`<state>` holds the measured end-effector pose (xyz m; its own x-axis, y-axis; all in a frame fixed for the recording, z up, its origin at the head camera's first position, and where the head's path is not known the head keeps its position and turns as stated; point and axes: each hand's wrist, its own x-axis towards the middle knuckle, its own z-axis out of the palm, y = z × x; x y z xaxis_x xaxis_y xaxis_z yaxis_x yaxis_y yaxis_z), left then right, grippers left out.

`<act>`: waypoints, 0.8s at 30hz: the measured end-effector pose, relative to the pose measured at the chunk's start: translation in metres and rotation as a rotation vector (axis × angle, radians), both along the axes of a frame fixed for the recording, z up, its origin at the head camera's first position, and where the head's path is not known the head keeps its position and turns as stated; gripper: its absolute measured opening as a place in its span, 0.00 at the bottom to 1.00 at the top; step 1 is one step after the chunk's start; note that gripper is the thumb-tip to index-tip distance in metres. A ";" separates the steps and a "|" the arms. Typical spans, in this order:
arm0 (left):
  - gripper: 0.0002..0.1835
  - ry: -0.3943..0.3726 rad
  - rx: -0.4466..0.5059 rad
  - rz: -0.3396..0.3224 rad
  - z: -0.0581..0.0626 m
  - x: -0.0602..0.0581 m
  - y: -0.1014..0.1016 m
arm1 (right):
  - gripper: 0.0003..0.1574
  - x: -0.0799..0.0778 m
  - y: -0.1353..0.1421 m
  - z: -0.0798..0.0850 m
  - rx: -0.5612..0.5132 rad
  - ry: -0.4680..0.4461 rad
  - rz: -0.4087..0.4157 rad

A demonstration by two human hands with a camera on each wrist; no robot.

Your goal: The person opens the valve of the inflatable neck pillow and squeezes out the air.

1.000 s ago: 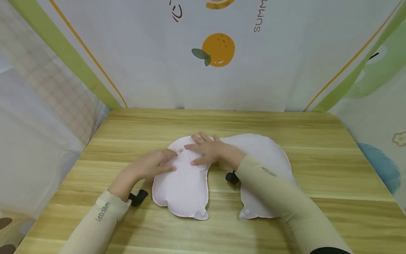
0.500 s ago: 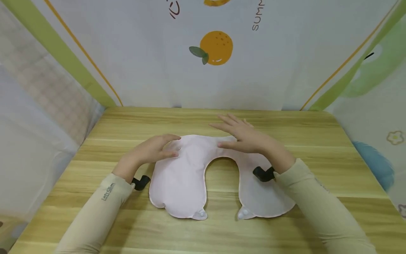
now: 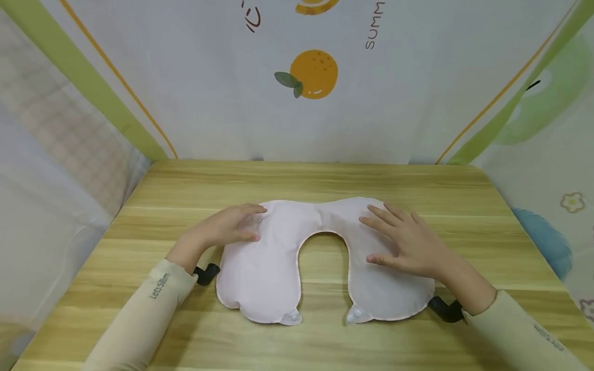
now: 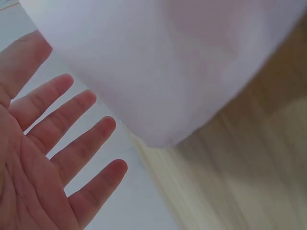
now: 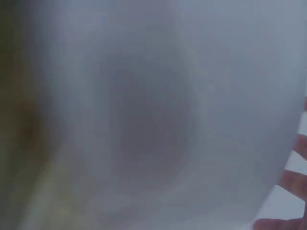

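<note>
A pale pink U-shaped neck pillow [image 3: 266,270] lies on the wooden table, its two ends toward me. Each end has a small tab with a snap button. At its upper left edge, my left hand [image 3: 225,225] has thumb and fingertips over the pillow, beside a small valve [image 3: 261,220]. The left wrist view shows that hand's fingers [image 4: 88,143] extended and spread next to the pillow's edge [image 4: 153,96]. Over the pillow's right lobe, my right hand [image 3: 410,245] has its fingers spread. The pillow [image 5: 230,110] fills most of the right wrist view, blurred.
The wooden table [image 3: 320,350] extends around the pillow. Behind it hangs a white curtain [image 3: 209,103] printed with an orange. Black wrist-camera mounts [image 3: 206,274] stick out near both wrists, the right mount [image 3: 445,309] close to the pillow's edge.
My right hand has moved from the pillow's left lobe, across its top, to the right lobe, uncovering the middle. My left hand stays at the upper left edge.
</note>
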<state>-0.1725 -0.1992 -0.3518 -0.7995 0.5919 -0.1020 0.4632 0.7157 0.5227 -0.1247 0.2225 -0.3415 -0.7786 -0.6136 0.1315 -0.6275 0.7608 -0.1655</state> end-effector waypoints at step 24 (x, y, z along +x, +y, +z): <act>0.35 -0.016 -0.021 -0.034 -0.008 -0.008 0.004 | 0.64 0.013 -0.005 -0.027 0.049 -0.251 -0.062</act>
<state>-0.1804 -0.1956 -0.3600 -0.7771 0.6164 -0.1272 0.4794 0.7107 0.5148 -0.1119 0.2173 -0.3682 -0.8197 -0.5642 -0.0992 -0.5231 0.8078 -0.2719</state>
